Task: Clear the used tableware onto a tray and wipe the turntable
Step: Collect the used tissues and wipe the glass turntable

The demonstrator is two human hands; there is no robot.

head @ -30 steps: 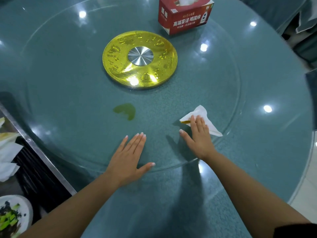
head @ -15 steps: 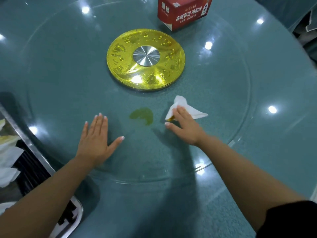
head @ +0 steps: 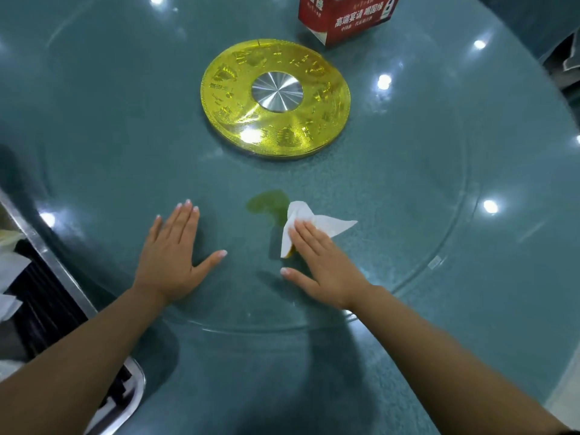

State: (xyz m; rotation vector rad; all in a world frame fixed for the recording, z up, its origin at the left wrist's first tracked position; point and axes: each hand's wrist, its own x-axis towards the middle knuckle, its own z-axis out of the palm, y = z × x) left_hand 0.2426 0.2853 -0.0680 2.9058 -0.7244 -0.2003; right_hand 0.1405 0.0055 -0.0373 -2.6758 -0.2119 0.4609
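**Desk:** Where does the job stand?

**Caption writer:** On the glass turntable, a green spill lies between the gold centre disc and your hands. Your right hand lies flat, fingers straight, pressing a white tissue whose near edge touches the spill. Your left hand is spread wide on the glass just beside it, holding nothing.

**Desk:** What could go wrong for you from here?

**Caption writer:** The tissue is small and already stained yellow at its lower corner, so it may smear the liquid across the glass rather than lift it. The turntable may also spin under a sideways push if your left hand eases off (a judgement, not something seen). And a soaked tissue could tear, leaving your fingers in the spill.

**Desk:** What can't you make out?

**Caption writer:** How much of the spill sits under the tissue and your palm is hidden. The red tissue box is cut off at the top edge. At far left, beyond the tabletop, a metal-edged tray or cart shows only in part, with white shapes on it too cropped to name. Whether used tableware waits anywhere outside the view, you cannot tell.
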